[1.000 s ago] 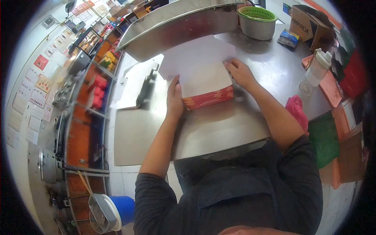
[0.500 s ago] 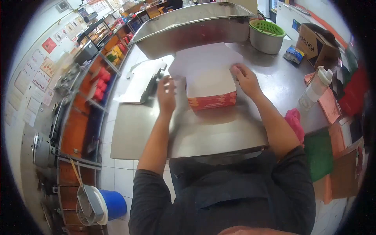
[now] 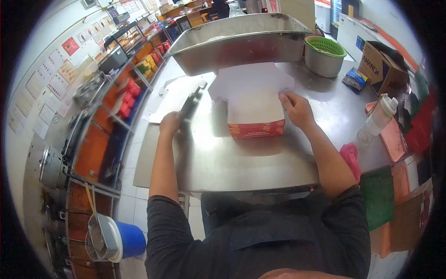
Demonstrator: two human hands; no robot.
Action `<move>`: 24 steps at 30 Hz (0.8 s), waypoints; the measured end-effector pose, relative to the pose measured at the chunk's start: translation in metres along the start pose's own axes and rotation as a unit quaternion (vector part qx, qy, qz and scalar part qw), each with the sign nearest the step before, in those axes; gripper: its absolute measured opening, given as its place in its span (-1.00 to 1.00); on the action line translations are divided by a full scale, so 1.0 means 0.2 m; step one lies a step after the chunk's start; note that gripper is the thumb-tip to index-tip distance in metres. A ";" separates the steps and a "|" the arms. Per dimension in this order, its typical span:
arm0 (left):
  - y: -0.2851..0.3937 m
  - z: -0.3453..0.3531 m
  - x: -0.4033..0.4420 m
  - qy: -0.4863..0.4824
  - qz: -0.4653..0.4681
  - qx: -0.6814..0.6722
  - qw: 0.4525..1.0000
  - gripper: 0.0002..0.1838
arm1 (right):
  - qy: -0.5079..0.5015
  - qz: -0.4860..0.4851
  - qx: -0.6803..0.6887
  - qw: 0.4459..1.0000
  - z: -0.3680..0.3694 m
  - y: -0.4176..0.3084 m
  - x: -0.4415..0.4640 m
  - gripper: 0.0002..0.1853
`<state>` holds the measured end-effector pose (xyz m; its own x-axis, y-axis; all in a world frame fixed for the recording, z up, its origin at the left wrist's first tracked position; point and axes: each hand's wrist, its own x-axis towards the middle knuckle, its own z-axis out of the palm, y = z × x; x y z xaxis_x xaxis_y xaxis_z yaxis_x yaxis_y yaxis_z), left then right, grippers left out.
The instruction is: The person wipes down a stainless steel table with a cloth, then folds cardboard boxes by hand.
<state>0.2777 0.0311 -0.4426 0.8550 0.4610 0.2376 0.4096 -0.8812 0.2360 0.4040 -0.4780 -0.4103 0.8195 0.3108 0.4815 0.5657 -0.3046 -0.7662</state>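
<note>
1 box stands formed but open, right fingers pinching its flap, while left fingers, grip unclear, meet unfolded cardboard at the left edge of the tabletop.

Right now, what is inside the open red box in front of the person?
Inside the open red box, only pale inner surfaces show; I see no contents. Anything close behind its front wall is hidden.

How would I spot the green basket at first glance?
On the metal table, find the large steel tub. Beside its right end stands a round grey pot. The green basket sits in its mouth, its bright slotted rim unlike the brown cardboard box nearby.
</note>
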 end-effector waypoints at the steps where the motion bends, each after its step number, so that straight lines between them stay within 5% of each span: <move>1: -0.03 0.00 0.02 -0.015 -0.031 -0.062 0.997 -0.46 | -0.002 0.004 0.004 1.000 0.00 -0.01 0.00 -0.66; 6: -0.15 -0.05 0.11 -0.084 -0.138 -0.283 0.945 -0.55 | -0.010 0.003 -0.011 1.000 -0.03 -0.08 -0.02 -0.67; 11: -0.28 -0.05 0.12 -0.046 -0.061 -0.316 0.946 -0.54 | -0.029 0.005 -0.021 0.999 -0.03 -0.07 -0.01 -0.68; 15: -0.25 -0.06 0.11 -0.062 -0.136 -0.361 0.921 -0.52 | -0.034 -0.006 -0.045 0.998 -0.03 -0.05 -0.01 -0.64; 20: -0.42 0.02 0.18 0.013 0.033 -0.107 0.994 -0.58 | -0.028 0.005 -0.031 0.999 -0.01 -0.06 -0.02 -0.64; 24: -0.31 -0.05 0.15 0.102 0.057 0.032 0.993 -0.67 | -0.025 -0.016 -0.055 0.998 -0.02 -0.04 -0.01 -0.65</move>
<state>0.2738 0.1005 -0.4409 0.8174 0.3633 0.4471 0.3385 -0.9308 0.1376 0.3981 -0.4800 -0.4045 0.7964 0.3659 0.4816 0.6010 -0.3893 -0.6980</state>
